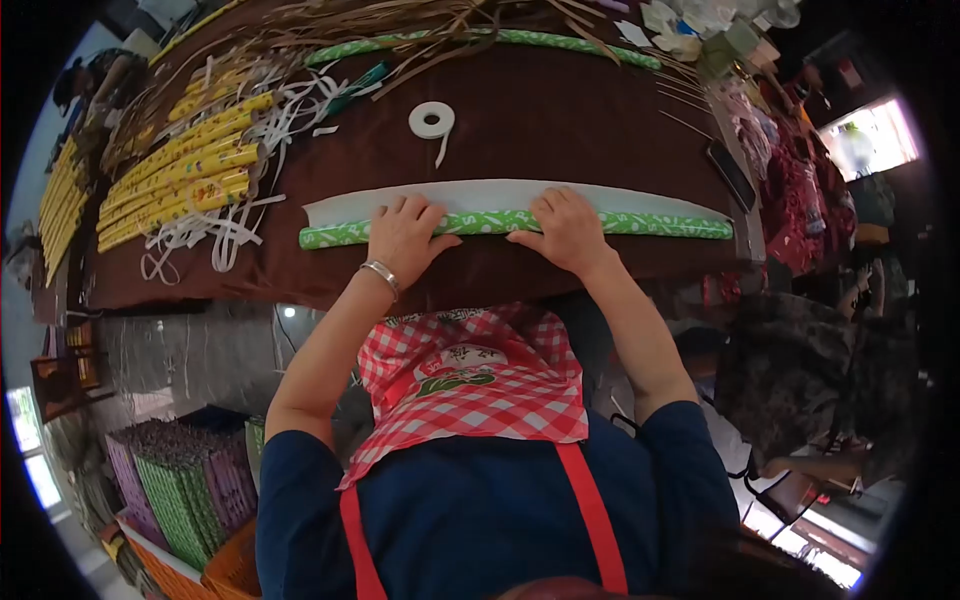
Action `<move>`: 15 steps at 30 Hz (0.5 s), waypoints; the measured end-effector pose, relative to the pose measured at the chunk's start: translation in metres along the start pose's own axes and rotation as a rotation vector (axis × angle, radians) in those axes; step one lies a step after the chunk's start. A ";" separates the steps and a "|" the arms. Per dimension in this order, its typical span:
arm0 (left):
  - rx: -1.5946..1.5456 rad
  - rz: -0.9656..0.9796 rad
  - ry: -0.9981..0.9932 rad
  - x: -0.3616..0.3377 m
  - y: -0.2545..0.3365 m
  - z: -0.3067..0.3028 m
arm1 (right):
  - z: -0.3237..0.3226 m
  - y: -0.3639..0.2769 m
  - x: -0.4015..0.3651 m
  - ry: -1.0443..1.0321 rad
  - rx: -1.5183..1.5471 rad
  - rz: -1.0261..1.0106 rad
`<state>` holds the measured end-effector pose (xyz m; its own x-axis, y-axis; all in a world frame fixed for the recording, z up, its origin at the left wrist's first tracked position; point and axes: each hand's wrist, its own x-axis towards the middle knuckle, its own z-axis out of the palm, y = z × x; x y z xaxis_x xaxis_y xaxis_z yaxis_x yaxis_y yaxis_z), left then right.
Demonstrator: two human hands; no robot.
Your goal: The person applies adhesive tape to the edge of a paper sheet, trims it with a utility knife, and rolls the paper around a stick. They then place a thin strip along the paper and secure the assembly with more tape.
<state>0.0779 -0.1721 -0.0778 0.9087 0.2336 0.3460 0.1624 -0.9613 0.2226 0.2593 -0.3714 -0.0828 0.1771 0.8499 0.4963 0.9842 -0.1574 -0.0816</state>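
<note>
Navy shirt (480,505) faces the brown table (570,130); along its near edge, left hand (405,228) and right hand (568,230) rest on the green roll (480,222), thumbs spread; uneven pressure could skew its pale sheet (480,193).

"What lies along the near edge of the table (560,120)?"
"The partly rolled sheet (480,222)."
"Behind it?"
"A tape roll (419,127); farther back, another roll (540,38) partly under loose strips (440,45)."
"Left?"
"Bundled tubes (185,180), ribbons (295,108) beside them."
"Right?"
"A phone (730,175), at the table's edge."

Green roll (483,222) part-hidden, apron lettering (474,357) perhaps illegible
</note>
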 end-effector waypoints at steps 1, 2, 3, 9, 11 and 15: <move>-0.006 0.013 0.040 -0.001 0.001 0.001 | 0.000 0.002 0.000 -0.037 -0.003 0.016; 0.025 0.022 0.048 -0.002 0.000 0.004 | 0.000 0.002 0.001 -0.074 -0.009 0.033; 0.035 -0.001 0.049 -0.003 -0.001 0.005 | -0.006 -0.002 0.005 -0.071 -0.011 0.025; -0.025 0.004 0.025 -0.001 -0.002 0.006 | -0.007 -0.004 0.002 -0.086 -0.011 0.039; -0.010 -0.016 0.043 -0.004 0.002 0.006 | -0.006 -0.005 0.000 -0.069 0.002 0.034; -0.013 -0.023 0.069 -0.006 0.004 0.002 | -0.009 -0.008 0.000 -0.102 0.024 0.077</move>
<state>0.0742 -0.1778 -0.0809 0.8760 0.2655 0.4027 0.1774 -0.9537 0.2430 0.2512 -0.3747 -0.0748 0.2514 0.8825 0.3975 0.9672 -0.2136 -0.1374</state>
